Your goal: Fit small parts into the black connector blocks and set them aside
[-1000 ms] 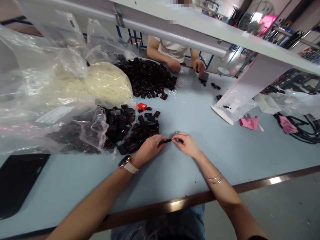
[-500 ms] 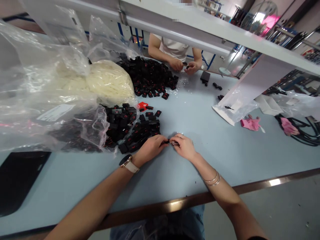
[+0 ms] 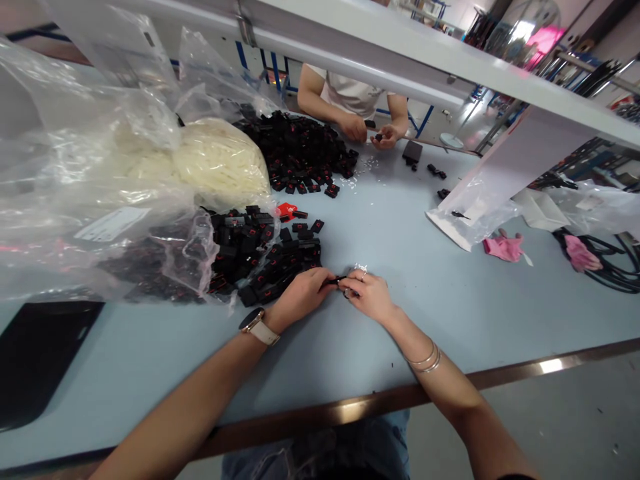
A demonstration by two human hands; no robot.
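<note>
My left hand (image 3: 307, 291) pinches a small black plastic part (image 3: 334, 281) close above the blue-grey tabletop. Fingertips of my right hand (image 3: 369, 293) meet the same part from the other side and are curled closed. Something dark also shows under the right fingers, too small to name. Just beyond the right hand lie tiny white pieces (image 3: 361, 268). Left of my hands is a heap of black plastic parts with red marks (image 3: 285, 260), spilling from a clear plastic bag (image 3: 165, 260).
A bag of cream-coloured pieces (image 3: 225, 163) and a second black heap (image 3: 305, 150) stand farther back. Across the table a co-worker's hands (image 3: 367, 130) hold small dark parts. A black tray (image 3: 45, 360) lies left, pink gloves (image 3: 504, 247) right. A white shelf (image 3: 425, 50) crosses overhead.
My right fingers have shifted slightly around the black part, and more of the white pieces beyond them shows. The co-worker's hands have moved a little.
</note>
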